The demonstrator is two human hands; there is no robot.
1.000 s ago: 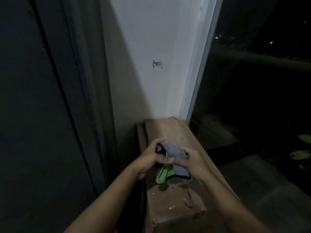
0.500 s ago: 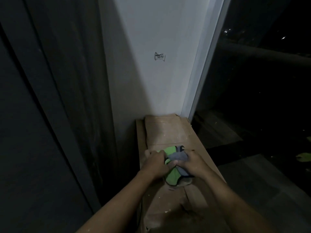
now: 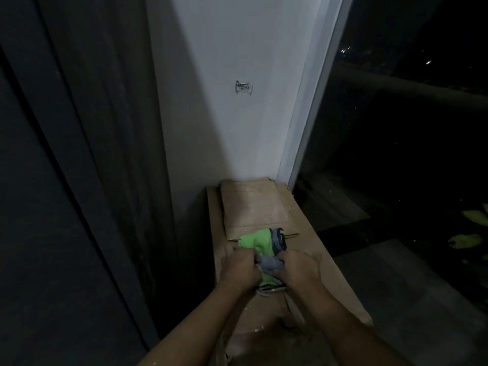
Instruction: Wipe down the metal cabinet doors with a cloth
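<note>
A green and grey cloth (image 3: 260, 243) lies bunched on top of a long cardboard box (image 3: 253, 204). My left hand (image 3: 240, 268) grips its left side with curled fingers. My right hand (image 3: 301, 268) grips the grey part on the right. Both hands press the cloth against the box top. The dark metal cabinet door (image 3: 39, 194) fills the left of the view, with a vertical ridge (image 3: 87, 154) running down it.
A white wall (image 3: 237, 114) with a small mark stands behind the box. A pale frame (image 3: 314, 101) borders dark glass on the right. Grey floor (image 3: 409, 299) lies to the right of the box, with green leaves at the far right.
The cloth has been turned and spread, so more green shows on top. Both hands have dropped lower onto the box. The view has tilted slightly.
</note>
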